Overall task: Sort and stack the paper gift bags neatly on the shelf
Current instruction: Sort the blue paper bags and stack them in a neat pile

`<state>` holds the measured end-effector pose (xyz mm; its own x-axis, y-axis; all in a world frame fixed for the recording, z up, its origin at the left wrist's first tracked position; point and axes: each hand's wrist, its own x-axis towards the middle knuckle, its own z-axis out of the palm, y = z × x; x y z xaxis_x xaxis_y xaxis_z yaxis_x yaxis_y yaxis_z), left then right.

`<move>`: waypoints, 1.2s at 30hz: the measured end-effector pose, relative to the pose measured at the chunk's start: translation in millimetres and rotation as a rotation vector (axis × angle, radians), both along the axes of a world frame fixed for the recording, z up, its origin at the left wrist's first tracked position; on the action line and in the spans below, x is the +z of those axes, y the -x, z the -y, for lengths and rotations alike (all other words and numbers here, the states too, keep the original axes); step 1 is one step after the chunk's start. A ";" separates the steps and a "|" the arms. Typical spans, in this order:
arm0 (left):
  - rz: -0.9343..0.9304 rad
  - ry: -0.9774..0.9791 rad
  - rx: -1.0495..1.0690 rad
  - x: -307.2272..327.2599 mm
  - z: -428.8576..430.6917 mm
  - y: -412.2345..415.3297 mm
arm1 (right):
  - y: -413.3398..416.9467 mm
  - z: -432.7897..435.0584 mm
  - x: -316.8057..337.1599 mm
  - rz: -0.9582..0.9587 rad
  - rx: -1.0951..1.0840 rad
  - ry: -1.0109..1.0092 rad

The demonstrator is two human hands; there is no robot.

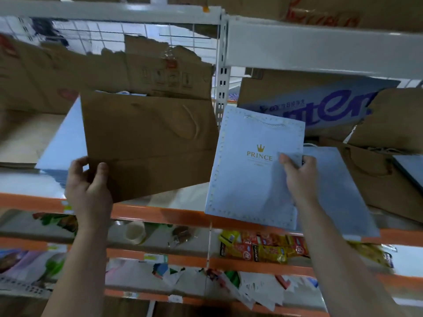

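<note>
My left hand (88,181) pinches the lower left corner of a flat brown paper bag (148,143), held up in front of the shelf (160,213). My right hand (297,175) grips the right edge of a light blue bag (249,179) printed with a gold crown and PRINCE, held upright over the shelf's orange edge. A second light blue bag (343,195) lies flat behind my right hand. More brown bags (384,179) with rope handles lie in a loose pile at the right.
Torn cardboard sheets (103,72) stand along the back of the shelf, and a white upright post (220,88) divides it. A blue printed box (320,106) sits at the right rear. Lower shelves hold snack packets (263,248) and papers.
</note>
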<state>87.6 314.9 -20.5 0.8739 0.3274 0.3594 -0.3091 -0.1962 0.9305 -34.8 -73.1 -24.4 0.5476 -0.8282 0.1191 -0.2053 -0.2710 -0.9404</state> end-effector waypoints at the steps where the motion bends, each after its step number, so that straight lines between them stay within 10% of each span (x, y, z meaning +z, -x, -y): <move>1: 0.001 0.023 -0.004 -0.3 -13.1 -8.2 | -3.2 -11.3 -2.9 0.003 -0.015 -0.013; 18: 0.018 0.242 0.084 -0.3 -99.5 -79.9 | -45.5 -115.2 -14.5 -0.079 -0.127 -0.067; 36: -0.020 0.227 0.114 -25.6 -101.9 -101.9 | -104.1 -118.4 -33.5 -0.484 0.309 0.228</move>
<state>189.4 416.8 -46.1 0.8330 0.4942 0.2490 -0.2785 -0.0144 0.9603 69.3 45.3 -57.9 0.7943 -0.6056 -0.0480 -0.4746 -0.5692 -0.6714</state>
